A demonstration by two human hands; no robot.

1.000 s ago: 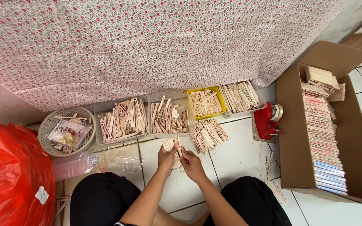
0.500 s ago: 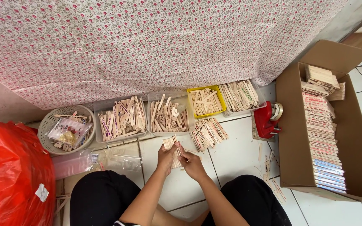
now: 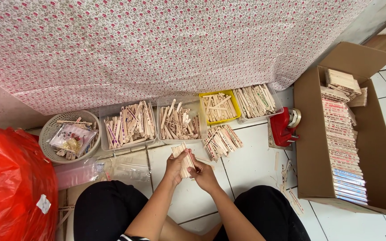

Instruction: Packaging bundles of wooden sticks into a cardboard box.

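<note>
The left hand is keeping its grip clamped on a fanned bundle of flat wooden sticks just in front of the clear tray, the right hand pinching its edge, so a loosening squeeze risks sticks slipping out onto the tiled floor

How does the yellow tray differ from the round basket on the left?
The yellow tray is rectangular, solid-walled and bright yellow; the round basket is pale and perforated. The tray holds only loose wooden sticks; the basket holds a few sticks plus a small clear packet. The tray sits right of centre, the basket far left beside the red bag. Both rest on the tiled floor along the floral cloth.
</note>
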